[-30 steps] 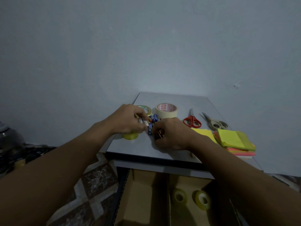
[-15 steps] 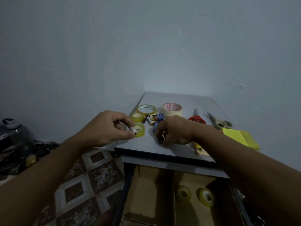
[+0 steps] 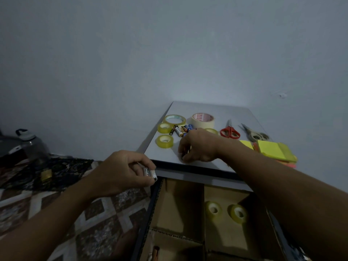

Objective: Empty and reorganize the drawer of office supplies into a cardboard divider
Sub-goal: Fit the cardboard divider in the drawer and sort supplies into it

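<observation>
My left hand (image 3: 124, 171) grips a couple of small batteries (image 3: 150, 174) just off the cabinet's front left corner, above the edge of the open drawer. My right hand (image 3: 199, 146) rests curled on the grey cabinet top (image 3: 216, 110), with something small and dark under its fingers. Loose batteries (image 3: 179, 129) lie behind it. Below, the open drawer holds a cardboard divider (image 3: 204, 213); two clear tape rolls (image 3: 213, 210) (image 3: 238, 213) sit in its right compartment.
On the top lie small tape rolls (image 3: 164, 141) (image 3: 164, 127), a flat tape ring (image 3: 174, 119), a masking tape roll (image 3: 203, 119), red scissors (image 3: 229, 131), grey scissors (image 3: 255, 134) and sticky notes (image 3: 273, 150). A bottle (image 3: 31, 144) stands on the patterned floor at left.
My left hand has pulled back off the cabinet top toward the drawer with the batteries. My right hand stayed curled on the top near its front edge.
</observation>
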Tool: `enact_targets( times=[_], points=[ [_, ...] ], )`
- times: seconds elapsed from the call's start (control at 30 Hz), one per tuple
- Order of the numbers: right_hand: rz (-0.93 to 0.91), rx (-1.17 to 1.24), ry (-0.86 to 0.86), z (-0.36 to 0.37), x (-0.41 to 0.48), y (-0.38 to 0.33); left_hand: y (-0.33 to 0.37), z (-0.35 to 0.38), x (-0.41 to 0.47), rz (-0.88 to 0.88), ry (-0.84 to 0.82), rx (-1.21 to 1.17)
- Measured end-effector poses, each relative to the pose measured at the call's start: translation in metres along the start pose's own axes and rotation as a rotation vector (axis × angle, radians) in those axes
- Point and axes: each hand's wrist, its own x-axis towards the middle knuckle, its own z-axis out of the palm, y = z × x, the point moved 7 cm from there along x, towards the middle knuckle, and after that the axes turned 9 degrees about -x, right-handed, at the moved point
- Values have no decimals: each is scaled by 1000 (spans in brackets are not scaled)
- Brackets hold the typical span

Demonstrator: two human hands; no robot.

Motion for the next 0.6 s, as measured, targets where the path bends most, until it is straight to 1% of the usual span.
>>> enact_targets(
  times=[0.13, 0.2, 0.4, 0.5, 0.6],
  points=[
    [25, 0, 71, -2, -14, -2, -3, 21, -25, 19, -56, 46],
    [40, 28, 125, -6, -25, -3, -5, 38, -38, 22, -112, 74],
    [79, 178, 290, -14, -65, -6, -22, 106, -69, -5, -419, 237],
    [92, 228, 325, -12, -86, -9, -30, 134, -81, 13, -549, 304],
    [103, 256, 340, -11, -104, -12, -38, 156, -86, 66, -628, 412]
  ],
)
